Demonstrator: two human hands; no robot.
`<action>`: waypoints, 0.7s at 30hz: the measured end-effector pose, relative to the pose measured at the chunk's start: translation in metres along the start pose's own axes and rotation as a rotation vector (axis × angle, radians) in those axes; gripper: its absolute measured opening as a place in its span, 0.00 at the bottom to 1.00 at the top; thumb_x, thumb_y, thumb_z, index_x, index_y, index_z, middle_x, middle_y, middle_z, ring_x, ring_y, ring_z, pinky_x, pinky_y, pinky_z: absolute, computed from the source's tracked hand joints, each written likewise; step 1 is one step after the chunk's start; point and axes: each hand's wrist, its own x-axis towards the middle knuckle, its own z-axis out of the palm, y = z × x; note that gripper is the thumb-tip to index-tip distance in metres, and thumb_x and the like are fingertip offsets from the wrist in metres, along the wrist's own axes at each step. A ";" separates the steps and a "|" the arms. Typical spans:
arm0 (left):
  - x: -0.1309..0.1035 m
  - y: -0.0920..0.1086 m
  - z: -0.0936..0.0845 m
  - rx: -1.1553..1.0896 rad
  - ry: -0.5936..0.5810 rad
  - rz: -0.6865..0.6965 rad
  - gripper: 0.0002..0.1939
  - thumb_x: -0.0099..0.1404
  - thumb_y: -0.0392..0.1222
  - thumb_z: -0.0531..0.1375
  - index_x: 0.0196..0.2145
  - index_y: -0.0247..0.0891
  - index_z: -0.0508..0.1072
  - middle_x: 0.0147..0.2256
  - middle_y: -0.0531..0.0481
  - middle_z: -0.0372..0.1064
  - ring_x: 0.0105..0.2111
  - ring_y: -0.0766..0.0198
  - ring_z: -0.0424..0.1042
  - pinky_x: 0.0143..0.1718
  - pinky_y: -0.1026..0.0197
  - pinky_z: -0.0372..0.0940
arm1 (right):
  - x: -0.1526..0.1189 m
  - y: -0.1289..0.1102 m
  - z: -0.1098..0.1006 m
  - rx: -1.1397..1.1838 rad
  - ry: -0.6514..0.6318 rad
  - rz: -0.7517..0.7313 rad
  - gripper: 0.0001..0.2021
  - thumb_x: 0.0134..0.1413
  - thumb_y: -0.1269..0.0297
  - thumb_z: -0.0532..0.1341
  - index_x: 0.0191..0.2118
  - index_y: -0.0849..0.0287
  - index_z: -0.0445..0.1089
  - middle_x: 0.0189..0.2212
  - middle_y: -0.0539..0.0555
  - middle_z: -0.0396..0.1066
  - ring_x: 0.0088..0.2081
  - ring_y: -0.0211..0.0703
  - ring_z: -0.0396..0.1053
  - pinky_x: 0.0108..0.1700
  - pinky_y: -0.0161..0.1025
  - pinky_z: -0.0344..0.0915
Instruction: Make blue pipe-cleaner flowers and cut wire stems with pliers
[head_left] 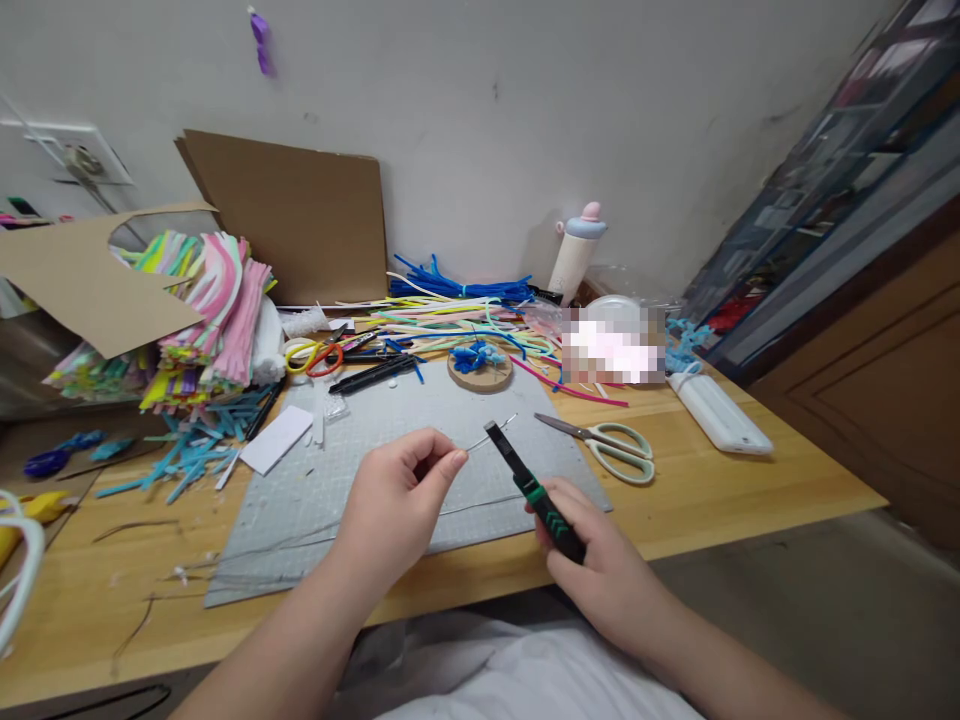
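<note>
My left hand [405, 490] is closed, pinching a thin wire [484, 441] between thumb and fingers. The wire's free end points up and to the right over the grey cutting mat [465, 540]. Wrapped round a black and green utility knife [534, 490] are the fingers of my right hand [600, 560]. Its dark front end tilts up and left, close to the wire; whether they touch I cannot tell. Long thin wires lie on the mat under my left hand. To the right of the knife rest scissors [619, 450] with pale green handles.
Behind the mat, a round cardboard piece [480, 378] bears a blue fuzzy shape. Pipe cleaners [457, 315] lie along the wall, with bundles [217, 310] at left. Orange and yellow scissors [315, 357], a white bottle [576, 255] and a white rectangular device [720, 412] stand or lie around.
</note>
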 end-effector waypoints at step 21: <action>-0.004 -0.001 -0.001 0.089 0.069 0.026 0.14 0.62 0.50 0.54 0.25 0.38 0.69 0.19 0.56 0.59 0.21 0.68 0.56 0.22 0.65 0.50 | -0.001 -0.010 -0.010 0.044 -0.026 0.104 0.19 0.40 0.80 0.50 0.38 0.56 0.66 0.46 0.54 0.62 0.52 0.46 0.58 0.56 0.45 0.52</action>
